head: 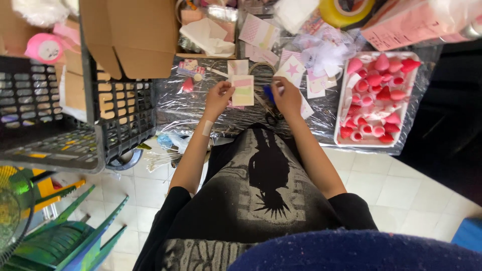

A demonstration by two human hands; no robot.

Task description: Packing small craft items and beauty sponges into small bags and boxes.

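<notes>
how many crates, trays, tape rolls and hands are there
crates: 1
trays: 1
tape rolls: 2 (yellow, plus pink)
hands: 2 (left, right)
total: 6

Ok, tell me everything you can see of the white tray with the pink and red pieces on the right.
The white rectangular tray looks like thin plastic or foam with a low rim. It lies flat, slightly askew, on the clear crinkled plastic sheet at the table's right end. It holds many small pink and red cone-shaped pieces, heaped loosely. Neither hand touches it; the right hand is nearest.
</notes>
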